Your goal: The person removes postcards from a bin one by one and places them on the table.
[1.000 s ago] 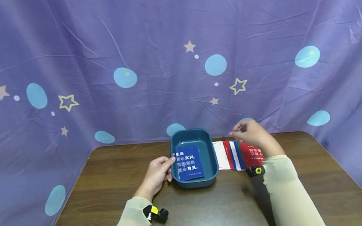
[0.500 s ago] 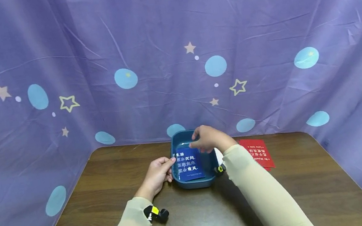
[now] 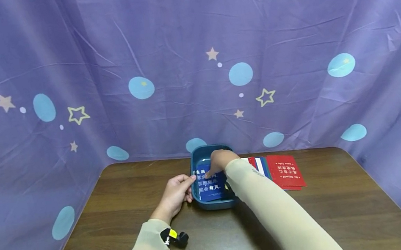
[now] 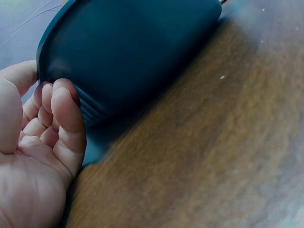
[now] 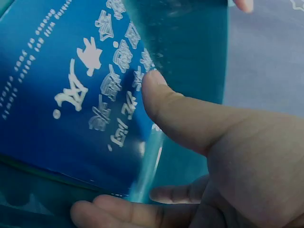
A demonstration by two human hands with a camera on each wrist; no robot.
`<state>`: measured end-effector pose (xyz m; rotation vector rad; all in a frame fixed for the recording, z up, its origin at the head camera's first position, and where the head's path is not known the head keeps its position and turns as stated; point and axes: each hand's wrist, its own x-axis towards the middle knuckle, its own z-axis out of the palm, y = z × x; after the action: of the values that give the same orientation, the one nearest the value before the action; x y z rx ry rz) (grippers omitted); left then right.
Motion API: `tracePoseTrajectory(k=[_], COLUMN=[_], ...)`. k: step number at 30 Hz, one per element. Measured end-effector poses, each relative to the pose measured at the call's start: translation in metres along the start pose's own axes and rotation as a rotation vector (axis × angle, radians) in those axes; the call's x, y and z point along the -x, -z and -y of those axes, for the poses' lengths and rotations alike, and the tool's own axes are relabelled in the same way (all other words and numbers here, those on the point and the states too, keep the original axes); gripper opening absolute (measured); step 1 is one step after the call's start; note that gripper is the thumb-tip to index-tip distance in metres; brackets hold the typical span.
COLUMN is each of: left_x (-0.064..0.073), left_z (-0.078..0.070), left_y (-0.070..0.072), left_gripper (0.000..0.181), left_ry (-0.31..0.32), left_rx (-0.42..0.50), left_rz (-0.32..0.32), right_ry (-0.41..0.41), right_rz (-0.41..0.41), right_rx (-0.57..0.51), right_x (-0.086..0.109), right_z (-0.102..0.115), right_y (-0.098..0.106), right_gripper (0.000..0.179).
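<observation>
A blue card (image 3: 210, 193) printed with white characters lies in a teal plastic box (image 3: 213, 205). My left hand (image 3: 175, 194) pinches the box's left wall, thumb at the rim and curled fingers outside, as the left wrist view shows. My right hand (image 3: 222, 160) reaches down into the box over the card's upper right part. In the right wrist view, the thumb (image 5: 175, 111) touches the card's top edge, while the other fingers (image 5: 137, 211) lie along its side edge. Thumb and fingers stand apart around the card's corner.
Right of the box, a fanned row of cards lies on the wooden table (image 3: 209, 243), partly hidden by my right sleeve. A red card (image 3: 285, 170) with white writing ends the row. A purple curtain (image 3: 194, 79) hangs behind.
My right hand has moved left from above the row of cards, over the box, and then down to the blue card. The left hand keeps its hold on the box.
</observation>
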<state>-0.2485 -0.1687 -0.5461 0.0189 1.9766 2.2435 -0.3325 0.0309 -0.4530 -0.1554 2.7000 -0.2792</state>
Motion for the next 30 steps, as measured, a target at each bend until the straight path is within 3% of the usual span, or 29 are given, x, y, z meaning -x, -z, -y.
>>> tracePoseTrajectory(k=[6, 12, 21, 26, 30], left_x=[0.001, 0.000, 0.001, 0.003, 0.003], left_z=[-0.001, 0.000, -0.001, -0.002, -0.002], left_y=[-0.002, -0.001, -0.001, -0.002, -0.003], left_gripper=[0.034, 0.034, 0.029, 0.029, 0.029], left_ry=[-0.008, -0.005, 0.009, 0.003, -0.003], left_rx=[0.003, -0.007, -0.013, -0.014, -0.010], left_rz=[0.005, 0.004, -0.002, -0.005, -0.002], right_ry=[0.030, 0.035, 0.171, 0.168, 0.163], right_rz=[-0.034, -0.070, -0.257, -0.218, -0.173], right_rx=[-0.028, -0.078, -0.089, -0.226, -0.355], right_x=[0.007, 0.002, 0.019, 0.023, 0.027], right_z=[0.000, -0.004, -0.010, -0.016, -0.026], right_y=[-0.006, -0.007, 0.006, 0.019, 0.026], right_gripper=[0.073, 0.067, 0.061, 0.058, 0.044])
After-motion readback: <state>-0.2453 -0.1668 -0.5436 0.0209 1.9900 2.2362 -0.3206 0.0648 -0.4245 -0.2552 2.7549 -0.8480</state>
